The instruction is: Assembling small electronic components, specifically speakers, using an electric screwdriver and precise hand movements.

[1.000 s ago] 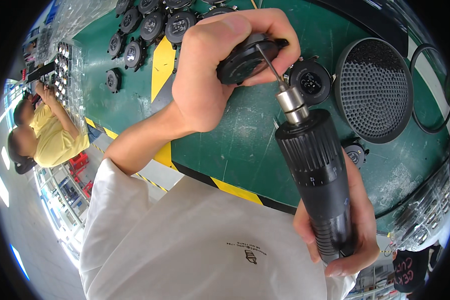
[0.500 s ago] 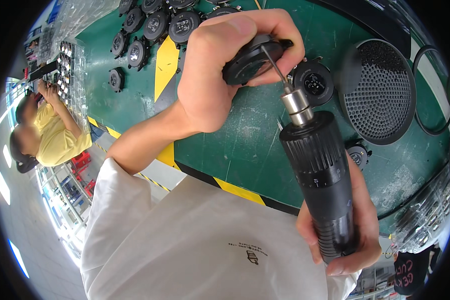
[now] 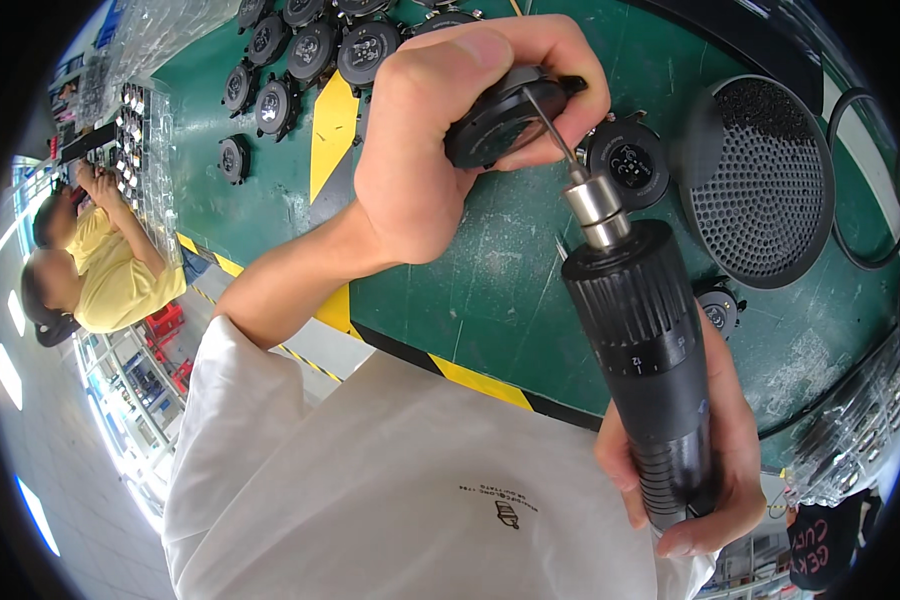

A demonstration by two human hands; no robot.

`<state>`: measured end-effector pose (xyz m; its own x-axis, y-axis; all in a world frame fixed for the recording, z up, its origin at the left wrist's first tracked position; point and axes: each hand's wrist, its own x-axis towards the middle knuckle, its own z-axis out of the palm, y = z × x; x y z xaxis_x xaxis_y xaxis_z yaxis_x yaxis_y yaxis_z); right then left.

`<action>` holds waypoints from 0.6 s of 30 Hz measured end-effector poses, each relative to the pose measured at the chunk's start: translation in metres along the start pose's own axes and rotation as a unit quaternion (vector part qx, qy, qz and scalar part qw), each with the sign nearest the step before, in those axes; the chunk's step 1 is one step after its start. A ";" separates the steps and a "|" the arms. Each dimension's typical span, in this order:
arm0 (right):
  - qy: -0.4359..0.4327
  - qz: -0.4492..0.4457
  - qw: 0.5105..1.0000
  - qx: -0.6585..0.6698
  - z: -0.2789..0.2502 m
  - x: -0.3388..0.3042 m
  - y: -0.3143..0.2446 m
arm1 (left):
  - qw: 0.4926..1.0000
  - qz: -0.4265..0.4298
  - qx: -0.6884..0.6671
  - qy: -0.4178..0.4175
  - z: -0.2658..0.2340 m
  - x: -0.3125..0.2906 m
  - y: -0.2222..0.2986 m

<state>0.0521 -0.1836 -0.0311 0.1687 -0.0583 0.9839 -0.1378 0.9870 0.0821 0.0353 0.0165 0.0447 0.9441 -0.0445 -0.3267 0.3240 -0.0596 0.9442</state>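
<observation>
My left hand (image 3: 420, 140) grips a round black watch case (image 3: 495, 125) between thumb and fingers, tilted on its edge above the table. Wrapped round the body of a black electric screwdriver (image 3: 645, 340) is my right hand (image 3: 735, 470). The thin bit (image 3: 550, 128) runs up from the metal chuck, and its tip meets the rim of the watch case. Whether a screw sits under the tip is too small to tell. Just behind the bit lies another watch case (image 3: 630, 165), and a smaller one (image 3: 718, 308) rests to the right of the screwdriver.
Several more watch cases (image 3: 312, 52) lie at the far left on the green table (image 3: 470, 290). A round perforated tray (image 3: 760, 210) with small black screws stands at right, beside a black cable (image 3: 870, 265). Two people in yellow (image 3: 120, 270) work at far left. Clear plastic trays (image 3: 850, 440) sit at lower right.
The screwdriver has shifted very slightly to the right and its collar has turned a little. My left hand and the watch case hold almost the same place.
</observation>
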 end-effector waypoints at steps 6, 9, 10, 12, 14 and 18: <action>0.046 0.105 0.992 0.061 0.000 0.007 0.000 | 1.000 0.007 0.004 -0.002 0.000 0.000 0.000; 0.036 0.052 0.998 0.020 0.001 0.005 0.002 | 1.000 0.003 0.005 0.000 0.000 0.000 -0.001; 0.033 0.034 0.999 0.007 0.001 0.004 0.002 | 1.000 0.001 0.005 0.001 0.000 -0.001 -0.001; 0.027 -0.001 0.999 -0.020 0.002 0.002 0.004 | 1.000 -0.001 0.012 0.004 0.000 -0.001 0.001; 0.021 -0.037 0.998 -0.048 0.002 0.001 0.005 | 1.000 -0.004 0.019 0.006 -0.001 -0.001 0.001; 0.008 -0.105 0.989 -0.106 0.002 -0.002 0.005 | 1.000 -0.008 0.017 -0.001 0.000 0.000 0.002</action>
<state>0.0488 -0.1790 -0.0319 0.1868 -0.2655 0.9458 0.1090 0.9624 0.2487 0.0359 0.0167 0.0466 0.9389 -0.0447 -0.3413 0.3361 -0.0946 0.9371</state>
